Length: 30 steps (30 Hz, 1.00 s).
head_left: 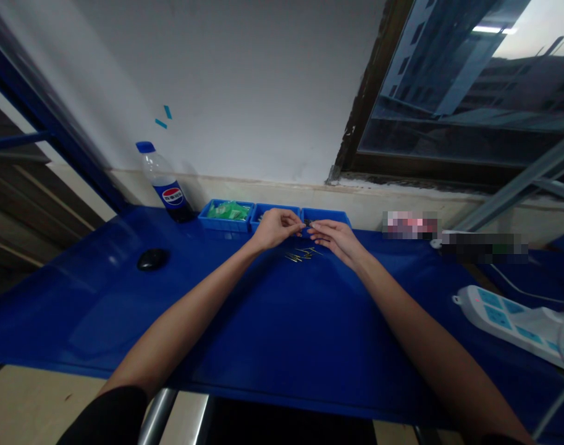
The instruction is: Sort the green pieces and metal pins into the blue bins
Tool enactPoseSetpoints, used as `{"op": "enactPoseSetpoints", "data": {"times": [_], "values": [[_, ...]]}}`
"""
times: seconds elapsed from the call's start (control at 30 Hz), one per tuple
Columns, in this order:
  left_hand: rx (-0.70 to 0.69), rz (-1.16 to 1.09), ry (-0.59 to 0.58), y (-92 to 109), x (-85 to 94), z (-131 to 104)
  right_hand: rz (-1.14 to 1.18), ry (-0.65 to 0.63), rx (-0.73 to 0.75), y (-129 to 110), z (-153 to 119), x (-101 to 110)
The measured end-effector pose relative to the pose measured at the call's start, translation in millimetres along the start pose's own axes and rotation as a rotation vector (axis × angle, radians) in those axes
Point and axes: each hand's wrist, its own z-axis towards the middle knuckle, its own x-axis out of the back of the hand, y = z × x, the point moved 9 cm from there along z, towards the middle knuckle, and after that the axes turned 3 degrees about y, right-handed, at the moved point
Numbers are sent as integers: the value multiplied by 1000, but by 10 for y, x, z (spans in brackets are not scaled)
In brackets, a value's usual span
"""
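Through the head camera I look down on a blue-topped table (pixel 282 334) with three blue plastic bins set side by side along its far edge, near the wall. The left bin (pixel 226 226) holds green-and-clear plastic packets (pixel 228 210), heaped up to about its rim. The middle bin (pixel 258 212) sits mostly behind the left hand (pixel 278 227); I glimpse something pale inside but cannot tell what it is. Part of the right bin (pixel 328 215) is covered by the right hand (pixel 336 237), so I cannot make out everything it contains.

Both hands meet in front of the middle and right bins, fingertips nearly touching. On each, the thumb and fingertips are drawn close together. Small dark bits (pixel 308 221) show at the gap between them, but I cannot tell whether the fingers pinch these or they lie in the bin behind.

On the tabletop just to the near side of the hands, I see slender brass-coloured pins (pixel 300 254) scattered loosely.

Far left, beside the left bin, stands a Pepsi bottle (pixel 172 196), blue-capped, with dark drink in its lower part. A black computer mouse (pixel 152 259) lies nearer, on the left, and a white power strip (pixel 508 318) at the right.
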Motion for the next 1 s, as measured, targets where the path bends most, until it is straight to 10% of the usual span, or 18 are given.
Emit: {"op": "enactPoseSetpoints", "data": {"times": [0.57, 0.73, 1.0], "values": [[-54, 2, -42, -53, -46, 14, -26, 37, 39, -9, -13, -6], [-108, 335, -27, -42, -47, -6, -51, 177, 114, -78, 10, 142], [-273, 626, -337, -10, -576, -249, -51, 329, 172, -192, -25, 310]]}}
